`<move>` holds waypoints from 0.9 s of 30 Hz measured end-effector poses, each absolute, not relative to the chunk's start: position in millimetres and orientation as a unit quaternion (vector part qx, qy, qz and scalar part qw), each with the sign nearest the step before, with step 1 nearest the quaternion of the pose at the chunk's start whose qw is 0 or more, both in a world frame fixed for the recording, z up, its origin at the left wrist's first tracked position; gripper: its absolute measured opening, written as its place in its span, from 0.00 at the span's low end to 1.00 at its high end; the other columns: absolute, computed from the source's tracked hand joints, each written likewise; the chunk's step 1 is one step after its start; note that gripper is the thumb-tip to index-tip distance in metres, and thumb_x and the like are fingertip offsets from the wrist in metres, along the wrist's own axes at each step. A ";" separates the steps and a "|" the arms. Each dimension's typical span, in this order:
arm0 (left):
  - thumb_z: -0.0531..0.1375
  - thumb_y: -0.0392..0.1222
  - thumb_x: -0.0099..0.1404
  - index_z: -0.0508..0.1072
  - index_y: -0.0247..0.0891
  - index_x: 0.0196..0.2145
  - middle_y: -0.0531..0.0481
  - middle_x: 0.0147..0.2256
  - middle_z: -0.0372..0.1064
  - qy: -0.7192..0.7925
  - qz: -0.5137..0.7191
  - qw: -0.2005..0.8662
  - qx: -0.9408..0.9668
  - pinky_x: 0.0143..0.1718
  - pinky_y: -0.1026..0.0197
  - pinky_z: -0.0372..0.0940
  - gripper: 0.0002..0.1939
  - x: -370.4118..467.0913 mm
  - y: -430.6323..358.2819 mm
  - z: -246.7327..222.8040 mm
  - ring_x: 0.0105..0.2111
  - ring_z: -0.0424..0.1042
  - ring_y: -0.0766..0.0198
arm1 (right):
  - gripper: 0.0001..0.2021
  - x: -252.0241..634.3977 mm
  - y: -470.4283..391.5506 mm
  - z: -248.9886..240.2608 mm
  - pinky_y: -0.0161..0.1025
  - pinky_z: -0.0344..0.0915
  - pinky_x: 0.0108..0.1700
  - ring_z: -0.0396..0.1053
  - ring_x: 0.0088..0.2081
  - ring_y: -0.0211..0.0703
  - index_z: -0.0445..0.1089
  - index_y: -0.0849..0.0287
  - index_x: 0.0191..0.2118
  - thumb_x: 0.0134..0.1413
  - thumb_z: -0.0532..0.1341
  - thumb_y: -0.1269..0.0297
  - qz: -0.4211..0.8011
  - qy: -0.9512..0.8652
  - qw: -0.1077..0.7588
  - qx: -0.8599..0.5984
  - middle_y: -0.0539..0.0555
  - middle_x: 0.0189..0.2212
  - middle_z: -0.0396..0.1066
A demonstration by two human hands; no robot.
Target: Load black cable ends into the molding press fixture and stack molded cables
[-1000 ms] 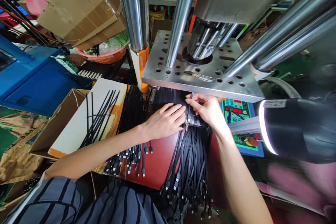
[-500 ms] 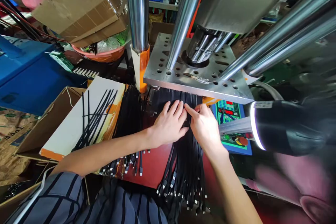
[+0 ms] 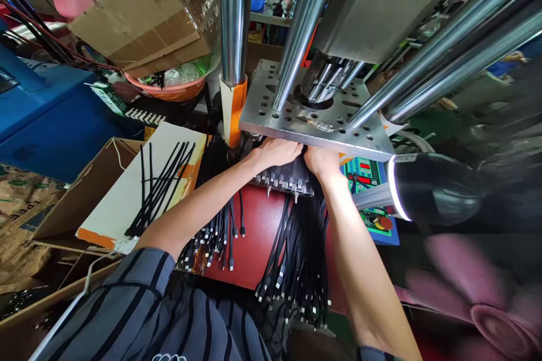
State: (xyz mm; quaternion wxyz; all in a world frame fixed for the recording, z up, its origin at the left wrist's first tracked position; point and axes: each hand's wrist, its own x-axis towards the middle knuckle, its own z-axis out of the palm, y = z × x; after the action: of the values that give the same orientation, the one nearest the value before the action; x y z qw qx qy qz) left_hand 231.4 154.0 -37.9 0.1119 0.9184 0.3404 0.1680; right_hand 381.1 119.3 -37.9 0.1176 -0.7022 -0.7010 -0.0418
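Both hands reach in under the front edge of the drilled metal plate (image 3: 315, 138) of a press. My left hand (image 3: 280, 152) lies over a dark metal fixture (image 3: 282, 181) that has a row of small metal connectors along its front; its fingertips are hidden. Beside it, my right hand (image 3: 320, 161) is bent at the plate's edge, with its fingers tucked out of sight. Black cables (image 3: 296, 254) with silver plugs hang down in front of the fixture. Another bundle of black cables (image 3: 212, 237) lies to its left on the red surface (image 3: 254, 242).
A white board (image 3: 122, 192) with loose black cables is at left, over a cardboard box. Upright steel rods (image 3: 234, 22) rise around the plate. At right are a lamp (image 3: 432, 189), a control panel (image 3: 375, 220) and a pink fan (image 3: 474, 287).
Both hands have moved forward, away from me, under the press plate. The fixture's front row of connectors has come into view. The camera view has shifted slightly.
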 end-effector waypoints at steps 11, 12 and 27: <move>0.56 0.50 0.76 0.74 0.40 0.55 0.42 0.52 0.78 0.459 0.256 0.603 0.601 0.56 0.53 0.72 0.17 42.7 -65.9 -43.9 0.49 0.79 0.58 | 0.08 210.2 -90.8 -103.0 0.38 0.62 0.30 0.77 0.35 0.48 0.67 0.61 0.46 0.71 0.54 0.64 0.186 -0.638 0.049 -0.746 0.59 0.40 0.75; 0.58 0.52 0.75 0.72 0.40 0.58 0.40 0.55 0.76 0.461 0.235 0.658 0.547 0.59 0.52 0.70 0.19 34.5 -81.2 -49.1 0.53 0.78 0.56 | 0.07 206.8 -90.0 -104.3 0.38 0.62 0.30 0.78 0.35 0.49 0.67 0.62 0.45 0.71 0.54 0.66 0.201 -0.620 0.035 -0.758 0.60 0.40 0.76; 0.62 0.62 0.69 0.76 0.35 0.37 0.54 0.23 0.73 0.432 0.285 0.775 0.362 0.41 0.57 0.74 0.23 106.0 -103.9 -93.5 0.24 0.75 0.65 | 0.10 276.9 -140.3 -93.2 0.38 0.54 0.25 0.78 0.27 0.50 0.68 0.57 0.38 0.71 0.53 0.63 0.149 -0.571 -0.019 -0.807 0.59 0.31 0.79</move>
State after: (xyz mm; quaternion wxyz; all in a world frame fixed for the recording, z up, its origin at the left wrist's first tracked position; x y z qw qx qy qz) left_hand 106.0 -103.9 -93.5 0.7752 0.3621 0.4323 0.2846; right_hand 276.9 -140.3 -93.2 -0.0191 -0.8074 -0.5705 0.1490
